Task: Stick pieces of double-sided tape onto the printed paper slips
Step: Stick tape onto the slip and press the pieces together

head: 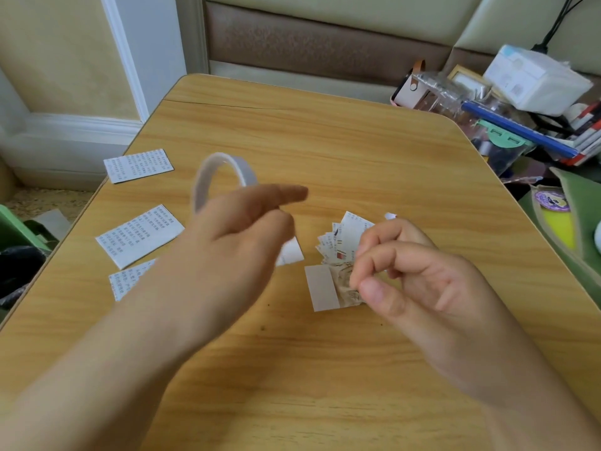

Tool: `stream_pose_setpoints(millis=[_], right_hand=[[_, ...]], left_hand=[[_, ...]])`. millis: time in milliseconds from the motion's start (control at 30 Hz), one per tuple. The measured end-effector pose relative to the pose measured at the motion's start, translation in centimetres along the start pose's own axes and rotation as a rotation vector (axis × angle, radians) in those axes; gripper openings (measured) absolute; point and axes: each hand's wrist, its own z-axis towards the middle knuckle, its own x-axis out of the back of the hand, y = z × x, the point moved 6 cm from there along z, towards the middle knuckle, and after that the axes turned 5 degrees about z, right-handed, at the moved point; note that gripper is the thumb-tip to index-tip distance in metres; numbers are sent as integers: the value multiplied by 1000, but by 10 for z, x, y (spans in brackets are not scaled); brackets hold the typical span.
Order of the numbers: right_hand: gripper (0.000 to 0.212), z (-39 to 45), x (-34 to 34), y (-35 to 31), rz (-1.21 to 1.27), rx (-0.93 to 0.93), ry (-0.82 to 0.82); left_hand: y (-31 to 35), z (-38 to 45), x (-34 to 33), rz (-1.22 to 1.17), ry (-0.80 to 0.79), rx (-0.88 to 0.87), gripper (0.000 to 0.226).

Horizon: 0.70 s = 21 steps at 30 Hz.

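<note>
Printed paper slips (140,240) lay on the left part of the counter (325,144): one at the far left edge, two nearer, the nearest partly hidden under the left forearm. Lay with long axes slanting from near-left to far-right. A small fan of cut printed scraps (341,240) sat near the middle, just behind the right hand (400,275). Beside them lay a blank white strip (323,288), long axis running roughly toward and away from the viewer, probably a tape piece or its backing.

Tape roll (224,177) hung blurred above the counter, looped against the left hand (234,229); left grip looked spread, forefinger straight and pointing right, exact hold on the roll not readable through the blur. Right grip pinched together, thumb against curled fingertips, on something too small to make out, possibly a torn tape bit.

Judged: slips lay to the left, nearer the left hand; strip nearest the right.
</note>
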Motion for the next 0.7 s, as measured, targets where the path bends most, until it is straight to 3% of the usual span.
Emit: stream_pose_setpoints(millis=[133, 233, 333, 433, 700], right_hand=[[27, -4, 6, 12, 318, -190, 61], [29, -9, 11, 34, 615, -536, 137], [40, -16, 6, 39, 736, -753, 78], [44, -19, 2, 40, 747, -805, 53], [46, -18, -3, 42, 767, -801, 80]], left_hand=[[-1, 3, 7, 151, 11, -56, 30], [0, -4, -6, 442, -101, -205, 31], [-11, -6, -19, 754, -219, -313, 29], [-7, -8, -31, 904, -263, -432, 33], [-17, -4, -40, 1020, -293, -336, 40]])
